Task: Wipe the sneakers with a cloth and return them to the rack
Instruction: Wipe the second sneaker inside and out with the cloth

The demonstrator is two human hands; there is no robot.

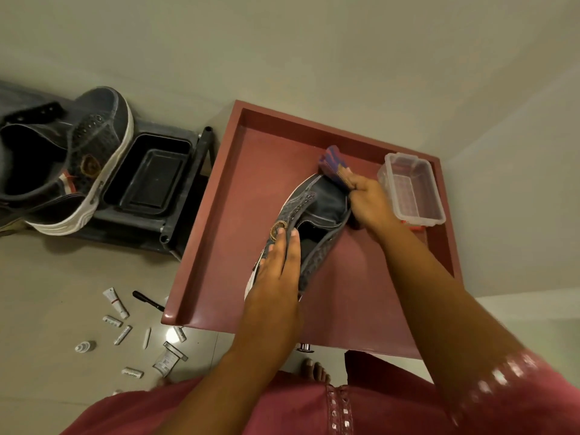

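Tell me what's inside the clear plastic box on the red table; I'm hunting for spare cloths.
The clear plastic box looks empty: only the red table shows through its walls and floor. Something red-and-white peeks from under its near edge, mostly covered. The only cloth visible is in the right hand.

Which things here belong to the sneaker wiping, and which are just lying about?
Job in hand:
- grey mesh sneaker, steadied by the left hand
- purple striped cloth, gripped by the right hand
- second grey sneaker on the dark rack

Lying about:
- clear plastic box on the red tray-top table
- black plastic tray
- small white tubes and black pen on the floor
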